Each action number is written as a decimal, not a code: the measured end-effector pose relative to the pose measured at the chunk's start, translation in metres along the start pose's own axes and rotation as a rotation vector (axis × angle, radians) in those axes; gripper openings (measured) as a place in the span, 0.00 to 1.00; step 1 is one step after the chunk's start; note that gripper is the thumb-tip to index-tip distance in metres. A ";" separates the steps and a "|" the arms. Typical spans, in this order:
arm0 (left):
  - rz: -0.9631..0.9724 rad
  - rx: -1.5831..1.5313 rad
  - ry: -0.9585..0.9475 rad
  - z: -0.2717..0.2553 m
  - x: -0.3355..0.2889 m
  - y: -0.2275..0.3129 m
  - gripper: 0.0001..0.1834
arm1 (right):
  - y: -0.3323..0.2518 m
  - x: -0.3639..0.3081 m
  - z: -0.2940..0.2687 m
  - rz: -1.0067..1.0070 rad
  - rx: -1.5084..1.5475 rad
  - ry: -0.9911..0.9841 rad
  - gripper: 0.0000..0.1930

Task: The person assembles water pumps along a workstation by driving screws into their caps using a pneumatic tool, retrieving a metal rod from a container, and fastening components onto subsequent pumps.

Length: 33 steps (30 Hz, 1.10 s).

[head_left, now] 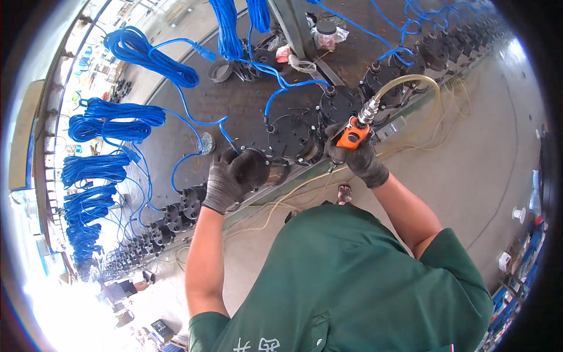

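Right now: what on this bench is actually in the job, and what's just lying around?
In hand:
- left hand gripping a round black pump housing
- right hand holding an orange air tool with its clear hose

Lying about:
- blue cable coils
- row of black units
- clear jar
- roll of tape

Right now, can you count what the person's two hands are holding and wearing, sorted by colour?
Dark grey: 2, a glove on the left hand and a glove on the right hand.
Black: 1, the round black part gripped by the left hand.
Orange: 1, the orange air tool in the right hand, with a clear hose attached.
Total: 4.
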<state>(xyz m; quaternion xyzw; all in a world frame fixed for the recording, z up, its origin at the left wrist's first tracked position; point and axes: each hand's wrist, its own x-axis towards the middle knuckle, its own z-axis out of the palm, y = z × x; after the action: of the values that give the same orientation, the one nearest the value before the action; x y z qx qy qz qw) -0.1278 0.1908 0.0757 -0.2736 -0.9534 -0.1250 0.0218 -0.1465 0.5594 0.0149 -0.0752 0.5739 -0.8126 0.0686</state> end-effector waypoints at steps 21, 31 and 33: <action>-0.270 0.135 -0.066 0.003 0.008 0.058 0.39 | 0.007 0.005 -0.046 0.077 0.403 -0.108 0.31; -1.021 0.136 0.020 0.026 0.018 0.032 0.39 | -0.015 0.015 -0.041 0.088 0.272 -0.095 0.27; -0.739 0.213 0.358 0.038 0.002 0.026 0.36 | -0.014 0.016 -0.042 0.092 0.340 -0.128 0.26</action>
<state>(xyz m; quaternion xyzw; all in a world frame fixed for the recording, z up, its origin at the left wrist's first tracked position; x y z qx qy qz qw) -0.1150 0.2225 0.0451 0.1162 -0.9762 -0.0708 0.1690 -0.1711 0.5993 0.0146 -0.0877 0.4258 -0.8873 0.1538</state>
